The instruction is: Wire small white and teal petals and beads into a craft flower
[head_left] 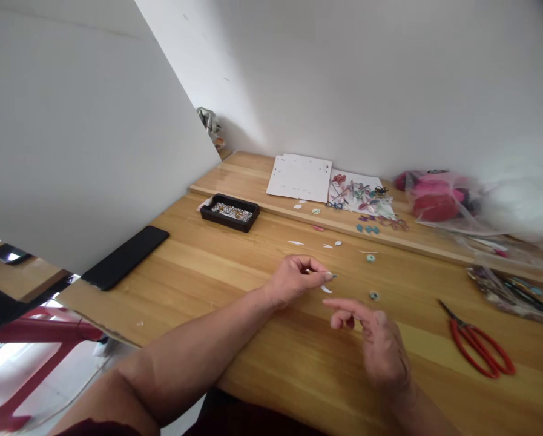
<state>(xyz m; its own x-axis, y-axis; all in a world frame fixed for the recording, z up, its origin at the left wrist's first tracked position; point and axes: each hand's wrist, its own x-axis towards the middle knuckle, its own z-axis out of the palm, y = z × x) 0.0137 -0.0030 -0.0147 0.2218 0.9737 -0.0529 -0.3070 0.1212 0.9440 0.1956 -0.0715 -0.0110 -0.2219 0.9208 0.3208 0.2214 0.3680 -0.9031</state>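
My left hand is closed in a pinch over the table, thumb and forefinger together. A small dark teal piece pokes out at its fingertips; its kind is too small to make out. Just below it lies a white petal-shaped piece. My right hand hovers to the right, index finger stretched toward the left hand and the other fingers curled, with nothing visible in it. Beyond it are a small round piece with a dark centre and a pale green round piece.
Red-handled scissors lie at right, near a plastic bag of bits. A black tray of beads and a black phone-like slab sit at left. White sheets and colourful flower pieces rest on the raised back ledge.
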